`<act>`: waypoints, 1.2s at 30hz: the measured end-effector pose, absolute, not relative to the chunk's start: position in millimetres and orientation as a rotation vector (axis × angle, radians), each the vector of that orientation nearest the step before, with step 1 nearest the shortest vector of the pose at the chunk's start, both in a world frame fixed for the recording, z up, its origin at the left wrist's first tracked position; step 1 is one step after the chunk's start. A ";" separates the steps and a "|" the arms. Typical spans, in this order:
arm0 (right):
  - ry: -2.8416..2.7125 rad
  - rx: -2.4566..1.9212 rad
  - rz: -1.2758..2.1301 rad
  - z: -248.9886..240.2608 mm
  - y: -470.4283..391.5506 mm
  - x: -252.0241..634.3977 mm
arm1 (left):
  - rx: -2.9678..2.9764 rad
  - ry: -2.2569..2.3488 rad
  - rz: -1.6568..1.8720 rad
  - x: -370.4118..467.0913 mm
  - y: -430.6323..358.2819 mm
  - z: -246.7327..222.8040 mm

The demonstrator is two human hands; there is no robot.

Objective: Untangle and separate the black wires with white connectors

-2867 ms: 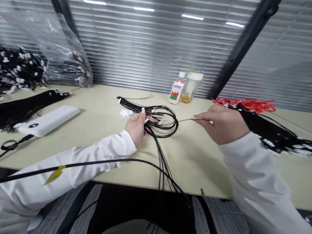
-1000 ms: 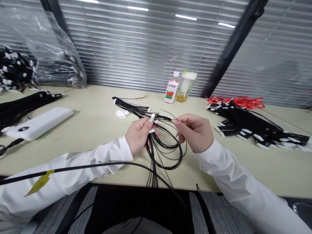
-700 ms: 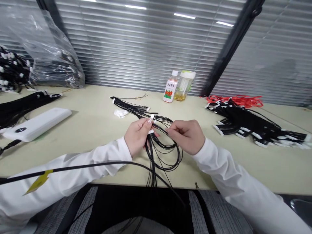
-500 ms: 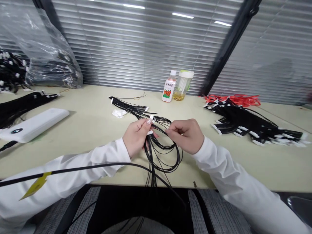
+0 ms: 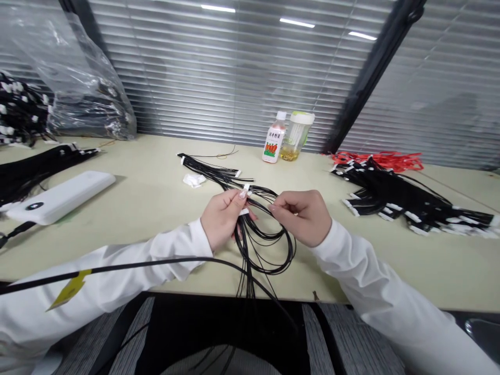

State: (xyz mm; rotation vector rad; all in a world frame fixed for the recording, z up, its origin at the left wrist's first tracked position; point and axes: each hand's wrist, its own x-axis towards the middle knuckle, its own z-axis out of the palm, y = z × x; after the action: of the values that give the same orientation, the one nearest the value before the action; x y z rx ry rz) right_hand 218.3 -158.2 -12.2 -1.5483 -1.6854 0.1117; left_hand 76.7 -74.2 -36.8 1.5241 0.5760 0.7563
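Observation:
My left hand (image 5: 223, 216) is closed on a looped bundle of black wires with white connectors, its thumb pressing by a white connector (image 5: 246, 188). A second white connector (image 5: 244, 212) shows just below the thumb. The wire bundle (image 5: 287, 260) curls in a loop to the right, and loose ends hang toward the table's front edge. My right hand (image 5: 302, 216) is closed in a pinch at the loop's upper right side, touching the black wires. What exactly lies between its fingertips is too small to make out. More wires (image 5: 207, 169) of the bundle stretch away to the upper left.
A crumpled white scrap (image 5: 194, 180), a drink bottle (image 5: 274, 138) and a lidded cup (image 5: 297, 136) stand beyond my hands. At right lie black cables (image 5: 406, 190) and red ones (image 5: 383, 160). A white power bank (image 5: 64, 197), more cables and a plastic bag (image 5: 94, 104) are left. A black cord (image 5: 156, 264) crosses my left sleeve.
The whole view has shifted slightly, so everything sits a little further right. Both hands keep the same hold and place relative to the wires.

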 end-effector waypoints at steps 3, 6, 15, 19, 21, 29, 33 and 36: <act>-1.723 -1.520 0.002 -11.8 -158.4 219.6 | 1.518 0.583 0.749 77.2 -73.4 -37.2; -1.763 -1.513 -0.066 -11.3 -158.0 221.6 | 1.517 0.587 0.744 77.4 -74.2 -36.5; -1.802 -1.573 -0.101 -15.2 -154.4 224.5 | 1.509 0.629 0.732 77.3 -75.7 -34.6; -1.714 -1.619 -0.169 -18.5 -152.2 223.1 | 1.524 0.618 0.726 77.7 -77.3 -33.9; -1.741 -1.619 -0.201 -19.1 -152.1 222.2 | 1.528 0.618 0.732 77.8 -78.7 -33.8; -1.770 -1.674 -0.088 -16.4 -153.8 223.5 | 1.556 0.621 0.711 77.9 -80.1 -34.5; -1.778 -1.681 0.003 -17.8 -153.8 222.3 | 1.613 0.601 0.687 76.2 -80.5 -38.1; -1.811 -1.643 0.008 -20.1 -154.1 218.1 | 1.686 0.570 0.653 74.2 -82.7 -41.6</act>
State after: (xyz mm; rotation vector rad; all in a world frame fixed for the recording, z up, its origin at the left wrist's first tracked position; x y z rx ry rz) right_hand 218.1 -154.1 -20.1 -1.6428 -1.8106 0.0077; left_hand 74.2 -82.7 -41.6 1.6859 0.5704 0.6533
